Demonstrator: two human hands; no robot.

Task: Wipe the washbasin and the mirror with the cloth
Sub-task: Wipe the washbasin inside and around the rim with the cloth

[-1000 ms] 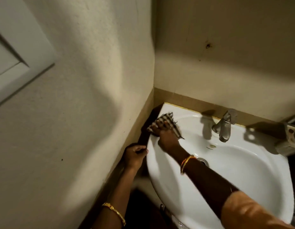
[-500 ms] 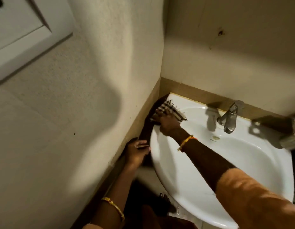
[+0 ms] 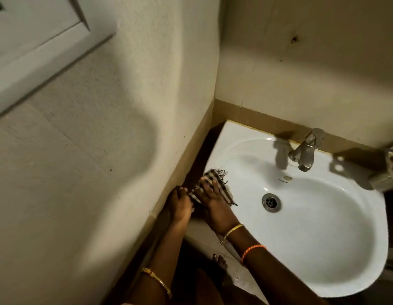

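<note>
A white washbasin fills the lower right, fixed into the wall corner. A striped cloth with a frayed edge lies on the basin's left rim. My right hand presses flat on the cloth, fingers spread over it. My left hand is beside it at the rim's outer edge, its fingertips touching the cloth's left end; whether it grips the cloth or the rim is hidden. No mirror is in view.
A metal tap stands at the basin's back rim, and a drain sits in the bowl. A grey fixture juts in at the right edge. A white framed panel hangs on the left wall. My foot shows below.
My right hand has slid the cloth from the basin's back left corner forward along the left rim, next to my left hand. The camera has tilted down, showing more of the bowl.
</note>
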